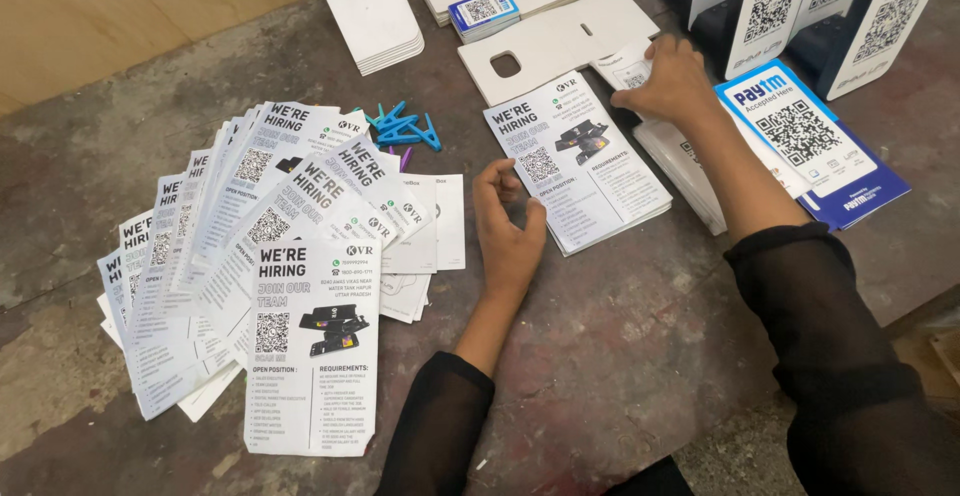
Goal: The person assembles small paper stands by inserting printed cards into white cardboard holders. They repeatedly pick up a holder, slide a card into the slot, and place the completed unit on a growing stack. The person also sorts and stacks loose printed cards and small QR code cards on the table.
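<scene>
**Flyers all over the table, both hands busy near the small stack**

So the left hand [508, 224] sits right at the near-left corner of a small stack of flyers [578, 161] in the middle of the table [620, 356]. Fingers are curled in a loose, narrow pinch, thumb and fingertips close together right at the stack's edge, but I can't tell if they're actually gripping a sheet.

The right hand [672, 81] reaches further back, fingers spread and resting on a small white card [622, 66] that lies just beyond the far corner of the same stack. Looks like it's pressing down on it rather than holding it up.

Off to the left there's a big fanned-out pile of flyers [250, 266], same black-and-white print, overlapping each other. Behind that, a handful of blue clips [402, 128]. To the right of the stack, a blue and white leaflet [810, 141] lies on top of more white sheets. Along the back: white boards [550, 44], a small deck of blue cards [483, 11], and a row of upright stands [790, 6] with square code patterns.
</scene>
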